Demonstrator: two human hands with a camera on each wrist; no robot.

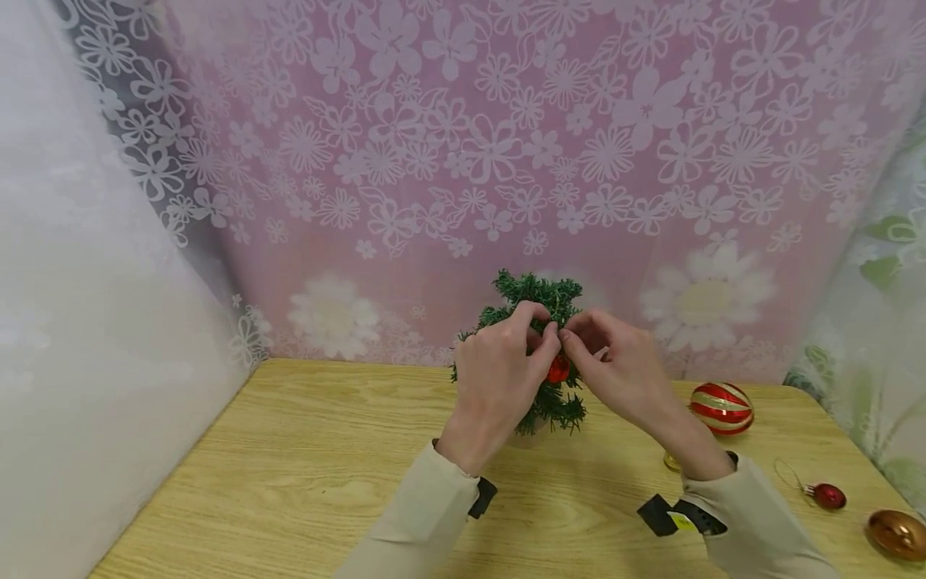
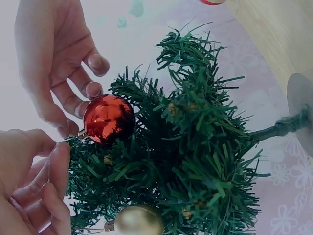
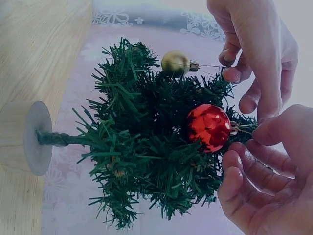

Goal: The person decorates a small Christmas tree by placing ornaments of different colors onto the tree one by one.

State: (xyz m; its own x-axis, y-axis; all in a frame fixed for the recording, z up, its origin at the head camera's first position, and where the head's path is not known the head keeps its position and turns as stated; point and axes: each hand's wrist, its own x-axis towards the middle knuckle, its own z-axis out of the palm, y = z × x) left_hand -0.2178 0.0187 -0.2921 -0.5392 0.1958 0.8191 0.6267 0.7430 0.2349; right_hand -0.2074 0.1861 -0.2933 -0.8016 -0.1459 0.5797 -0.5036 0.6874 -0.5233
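Observation:
A small green artificial Christmas tree (image 1: pixel 537 288) stands at the table's back edge, its trunk set in a pale round base (image 3: pixel 38 142). Against its upper branches hangs a shiny red Christmas ball (image 3: pixel 209 128) with a gold cap and a thin thread. My left hand (image 1: pixel 495 374) pinches this thread between thumb and fingertips; part of it runs across the fingers in the left wrist view. Close to the ball's cap, my right hand (image 1: pixel 628 371) pinches the thread too, fingertips meeting the left hand's. A gold ball (image 3: pixel 175 64) hangs on a neighbouring branch, under the left hand.
To the right on the wooden table (image 1: pixel 304 466) lie a red-and-gold striped ball (image 1: pixel 722 408), a small dark red ball (image 1: pixel 827 496) with a thread loop, and a copper ball (image 1: pixel 897 535). Something gold (image 1: pixel 671 461) shows partly behind the right wrist. A flowered curtain (image 1: pixel 463 161) hangs behind.

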